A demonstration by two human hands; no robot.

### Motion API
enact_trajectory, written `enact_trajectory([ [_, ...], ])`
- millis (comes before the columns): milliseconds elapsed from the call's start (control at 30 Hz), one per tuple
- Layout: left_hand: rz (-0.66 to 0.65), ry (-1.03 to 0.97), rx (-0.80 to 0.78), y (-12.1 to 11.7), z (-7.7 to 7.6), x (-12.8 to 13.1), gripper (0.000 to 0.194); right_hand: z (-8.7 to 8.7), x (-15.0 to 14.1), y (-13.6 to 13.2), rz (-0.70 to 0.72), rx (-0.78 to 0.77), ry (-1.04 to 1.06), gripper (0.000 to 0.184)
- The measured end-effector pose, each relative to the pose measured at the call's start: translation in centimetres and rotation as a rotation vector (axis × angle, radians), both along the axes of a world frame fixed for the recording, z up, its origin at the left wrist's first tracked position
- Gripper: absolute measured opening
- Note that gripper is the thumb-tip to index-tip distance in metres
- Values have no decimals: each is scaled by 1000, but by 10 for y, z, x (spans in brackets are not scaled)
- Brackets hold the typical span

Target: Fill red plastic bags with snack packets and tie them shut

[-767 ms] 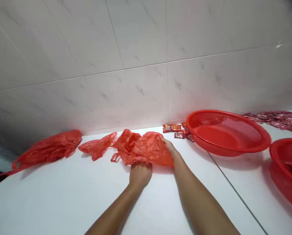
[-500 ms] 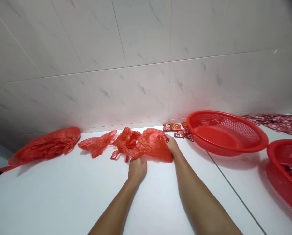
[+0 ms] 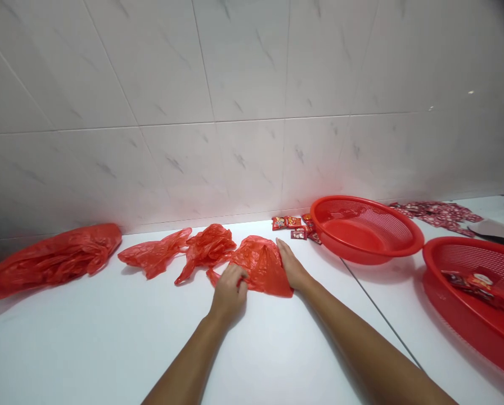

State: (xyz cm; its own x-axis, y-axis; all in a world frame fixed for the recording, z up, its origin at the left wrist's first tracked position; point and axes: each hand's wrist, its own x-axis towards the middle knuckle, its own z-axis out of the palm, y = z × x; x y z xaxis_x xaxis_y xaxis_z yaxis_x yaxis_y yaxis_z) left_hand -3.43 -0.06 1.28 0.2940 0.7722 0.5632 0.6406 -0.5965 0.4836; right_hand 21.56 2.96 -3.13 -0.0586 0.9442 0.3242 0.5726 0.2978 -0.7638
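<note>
A crumpled red plastic bag (image 3: 260, 264) lies on the white table between my hands. My left hand (image 3: 229, 292) has its fingers curled at the bag's lower left side, closed on the thin plastic near a handle strip. Against the right edge of the same bag rests my right hand (image 3: 291, 264), its fingers stretched out and its thumb hidden. Just left of it are a second crumpled red bag (image 3: 210, 246) and a flatter red bag (image 3: 156, 254). The fingertips of my right hand point toward some small red packets (image 3: 286, 223) by the wall.
A large red bundle of plastic bags (image 3: 53, 259) lies at the far left. On the right stand a red basket (image 3: 365, 253) and a nearer red basket (image 3: 467, 315) holding some packets. Many reddish packets (image 3: 437, 214) lie behind them. A tiled wall (image 3: 235, 163) closes the back.
The red bag between my hands has come apart from the crumpled bag on its left. My left hand has moved slightly, and my right hand's fingers have straightened. The view has shifted right.
</note>
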Motion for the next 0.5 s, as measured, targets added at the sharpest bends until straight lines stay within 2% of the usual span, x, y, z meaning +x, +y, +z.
enact_trajectory([
  [67, -140, 109, -45, -5, -2, 9, 23, -8, 6, -7, -56, 49, 42, 103],
  [133, -183, 172, -68, -6, -5, 14, 25, -9, 14, -14, -175, 100, 141, 97],
  [233, -169, 221, -87, -6, -6, 15, 24, 3, 26, -25, -397, 249, 172, 78],
  [300, -143, 265, -91, -6, -7, 14, 24, 18, 28, -34, -460, 444, 87, 65],
  [367, -111, 325, -75, -6, -8, 15, 22, 32, 21, -44, -362, 650, 0, 55],
  [433, -75, 383, -55, -6, -12, 18, 22, 42, 3, -54, -119, 774, -56, 52],
  [500, -51, 415, -61, -5, -18, 22, 30, 46, -21, -62, 160, 795, -90, 49],
])
